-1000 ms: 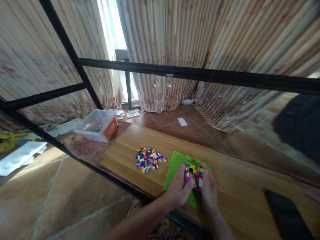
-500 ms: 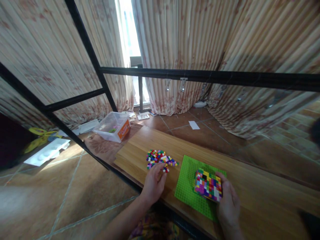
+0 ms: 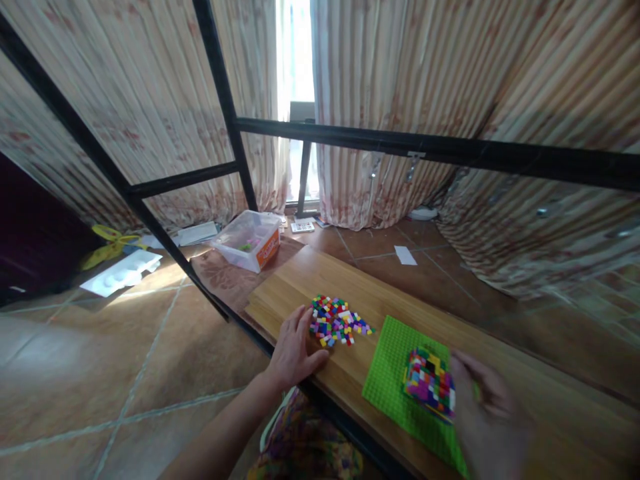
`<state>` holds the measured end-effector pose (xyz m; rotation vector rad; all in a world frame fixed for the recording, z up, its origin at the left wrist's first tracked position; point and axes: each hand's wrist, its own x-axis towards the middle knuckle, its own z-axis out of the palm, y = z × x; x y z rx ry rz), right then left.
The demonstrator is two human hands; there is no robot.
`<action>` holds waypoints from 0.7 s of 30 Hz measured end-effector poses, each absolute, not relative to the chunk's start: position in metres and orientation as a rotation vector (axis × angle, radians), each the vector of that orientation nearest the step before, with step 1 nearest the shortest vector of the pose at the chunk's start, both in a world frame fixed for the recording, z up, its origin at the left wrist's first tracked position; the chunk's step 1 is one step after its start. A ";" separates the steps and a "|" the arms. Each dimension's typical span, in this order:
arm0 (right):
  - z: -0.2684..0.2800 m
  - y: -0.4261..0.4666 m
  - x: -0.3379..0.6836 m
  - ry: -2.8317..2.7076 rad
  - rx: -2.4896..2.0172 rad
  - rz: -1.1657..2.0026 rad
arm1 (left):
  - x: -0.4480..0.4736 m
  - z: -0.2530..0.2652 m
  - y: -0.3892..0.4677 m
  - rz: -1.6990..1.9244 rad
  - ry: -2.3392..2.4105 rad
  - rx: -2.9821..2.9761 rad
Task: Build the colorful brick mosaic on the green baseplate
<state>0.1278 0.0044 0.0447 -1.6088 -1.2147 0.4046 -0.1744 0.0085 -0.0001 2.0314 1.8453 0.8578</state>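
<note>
Beside a loose pile of small colourful building bricks (image 3: 336,320), my left hand (image 3: 293,350) lies with its fingers stretched out and the thumb apart. Its fingertips are at the pile's left edge. A green baseplate (image 3: 387,373) carries a multicoloured block built of bricks (image 3: 429,383), with a dark gap and some yellow near its top. My right hand (image 3: 483,400) is at the right side of this block, blurred by motion. Its fingers look bent, but whether they grip anything is unclear. Part of the baseplate is hidden behind it.
The wooden tabletop (image 3: 300,267) is long and narrow. A clear plastic box (image 3: 240,243) with an orange label stands beyond its far left end. Black metal bars (image 3: 350,133) cross in front of the curtains (image 3: 390,73). A white paper (image 3: 405,255) lies on the tiled floor.
My left hand has drawn back from the front of the pile to its left edge, its fingers spreading. My right hand has shifted at the block's right side. The whole view has swung left.
</note>
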 end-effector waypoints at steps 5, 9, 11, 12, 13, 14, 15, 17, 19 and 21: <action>0.045 0.024 0.070 -1.802 -1.474 0.417 | -0.172 0.001 0.025 0.742 1.813 2.101; 0.032 0.049 0.039 -2.054 -1.493 0.376 | -0.177 0.002 0.029 0.736 1.730 2.117; 0.027 0.061 0.028 -2.125 -1.513 0.348 | -0.181 0.003 0.028 0.776 1.667 2.116; 0.026 0.067 0.024 -2.153 -1.530 0.325 | -0.182 0.003 0.027 0.799 1.640 2.114; 0.025 0.072 0.019 -2.176 -1.552 0.298 | -0.184 0.003 0.027 0.817 1.619 2.113; 0.024 0.077 0.015 -2.195 -1.577 0.270 | -0.184 0.003 0.027 0.829 1.605 2.113; 0.023 0.082 0.011 -2.206 -1.605 0.239 | -0.185 0.003 0.026 0.834 1.597 2.114; 0.021 0.091 0.006 -2.202 -1.661 0.184 | -0.185 0.004 0.027 0.833 1.589 2.114; 0.018 0.097 0.002 -2.195 -1.703 0.154 | -0.184 0.004 0.027 0.834 1.584 2.105; 0.015 0.100 0.001 -2.201 -1.729 0.159 | -0.184 0.004 0.027 0.834 1.589 2.089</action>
